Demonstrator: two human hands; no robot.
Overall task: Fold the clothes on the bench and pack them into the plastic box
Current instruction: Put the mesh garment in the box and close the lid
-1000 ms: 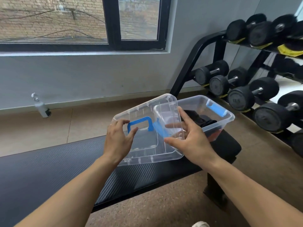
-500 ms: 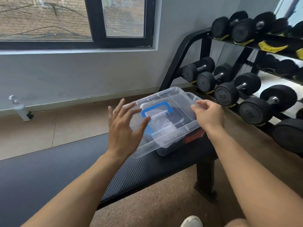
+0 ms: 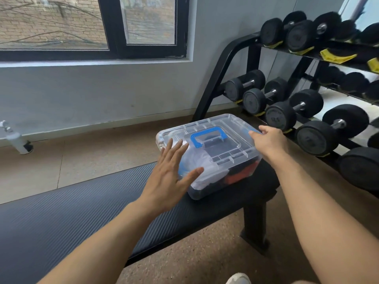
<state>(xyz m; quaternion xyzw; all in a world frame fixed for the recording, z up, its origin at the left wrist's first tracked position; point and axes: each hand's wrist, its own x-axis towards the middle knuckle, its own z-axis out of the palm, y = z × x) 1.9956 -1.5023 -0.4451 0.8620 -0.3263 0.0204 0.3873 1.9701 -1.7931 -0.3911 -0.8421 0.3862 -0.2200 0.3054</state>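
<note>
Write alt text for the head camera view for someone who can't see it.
A clear plastic box with its lid on, packed with clothes, sits at the end of a black bench. The left hand is spread open at its near-left side; the right hand rests at its right edge. A dumbbell rack stands behind.

- left hand [image 3: 168, 181]: flat, all 5 fingers spread, palm down and forward, forearm bare, stretched up from lower left
- right hand [image 3: 270, 142]: fingers loosely curled, knuckles up, bare forearm from lower right
</note>
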